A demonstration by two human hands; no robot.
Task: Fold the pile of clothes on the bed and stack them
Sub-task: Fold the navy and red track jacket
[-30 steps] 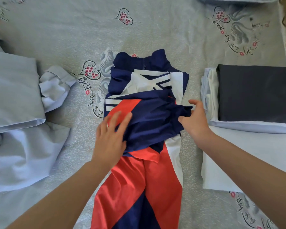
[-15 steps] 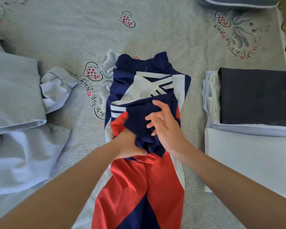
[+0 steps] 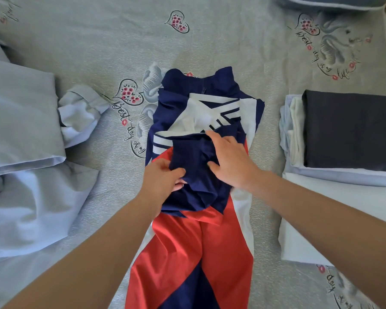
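So the navy, red and white sports jacket of thin shiny fabric (image 3: 194,237) is lying lengthwise in the middle of the bed (image 3: 210,41), collar end away from the person, red lower part running off the near edge of the view; a navy sleeve is bunched up over its middle. The left hand (image 3: 163,181) has its fingers curled around the near-left edge of that navy bunch, so it's actually gripping cloth; the right hand (image 3: 230,161) lies on top of the same bunch with fingers mostly straight and spread, pressing rather than grabbing.

My guess on handling: this stuff looks light, floppy and a bit slick, so folds will probably slide apart unless one hand pins while the other tucks; I'd take it by seams, cuff or hem, not the middle of a panel, since loose panels just bunch.

Off to the right sits the stack of folded clothes (image 3: 334,192), a dark charcoal piece on top of pale blue and white ones, apart from the jacket; to the left is the heap of unfolded pale blue clothes (image 3: 22,152), still to do.
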